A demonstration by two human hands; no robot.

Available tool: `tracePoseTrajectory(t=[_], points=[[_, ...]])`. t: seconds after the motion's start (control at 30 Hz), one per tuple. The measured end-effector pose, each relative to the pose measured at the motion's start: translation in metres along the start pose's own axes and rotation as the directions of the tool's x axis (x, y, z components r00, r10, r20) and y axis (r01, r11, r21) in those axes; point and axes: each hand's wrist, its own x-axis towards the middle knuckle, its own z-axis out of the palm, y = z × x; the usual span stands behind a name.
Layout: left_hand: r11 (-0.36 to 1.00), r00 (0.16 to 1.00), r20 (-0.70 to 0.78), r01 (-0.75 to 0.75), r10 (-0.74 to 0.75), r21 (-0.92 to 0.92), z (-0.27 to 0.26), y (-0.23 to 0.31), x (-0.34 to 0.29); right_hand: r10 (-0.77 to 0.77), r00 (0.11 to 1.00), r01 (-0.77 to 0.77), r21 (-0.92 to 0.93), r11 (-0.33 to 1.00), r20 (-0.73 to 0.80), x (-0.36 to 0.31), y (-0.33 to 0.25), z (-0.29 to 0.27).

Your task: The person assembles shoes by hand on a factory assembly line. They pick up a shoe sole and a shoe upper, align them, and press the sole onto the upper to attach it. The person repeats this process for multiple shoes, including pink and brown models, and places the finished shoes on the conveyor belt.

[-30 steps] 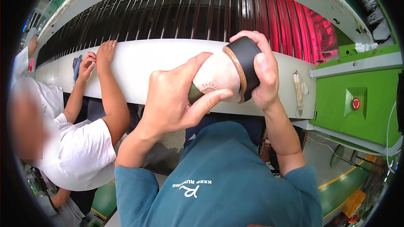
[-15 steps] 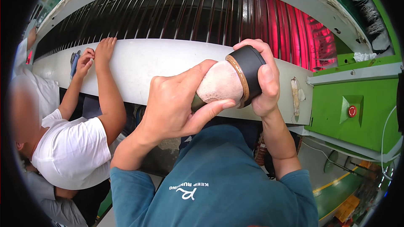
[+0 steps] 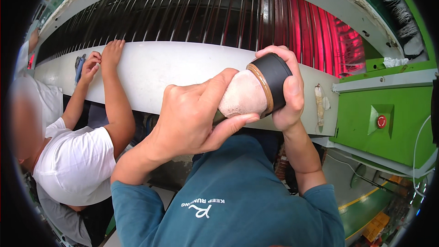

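Both of my hands grip a rounded bottle in front of my chest, tilted so that its black lid points up and to the right. Frothy pale pink contents seem to show through its wall, and a tan ring runs round it below the lid. My left hand is closed round the lower end, its thumb along the near side. Wrapped round the lid are the fingers and thumb of my right hand. The bottle's bottom is mostly hidden behind my left hand.
Beneath my hands runs a long white ledge, with metal rollers beyond it, lit red at right. A worn strip lies near the ledge's right end. At right stands a green machine panel with a red button. A co-worker's hands rest at left.
The bottle and my hands have shifted slightly to the right, and the lid is turned a little. My left elbow has moved outward to the left. Both hands keep their hold.
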Motion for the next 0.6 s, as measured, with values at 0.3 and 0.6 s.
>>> tracePoseTrajectory(t=[0.3,0.6], points=[[0.989,0.989,-0.029,-0.142,0.144,0.043,0.007,0.007,-0.002,0.001,0.999,-0.001,-0.004,1.0,-0.037,-0.025,0.0,-0.007],[0.964,0.967,0.03,-0.254,0.253,0.081,0.006,0.01,0.001,-0.093,0.988,0.107,-0.112,0.988,0.125,-0.033,-0.01,-0.025]])
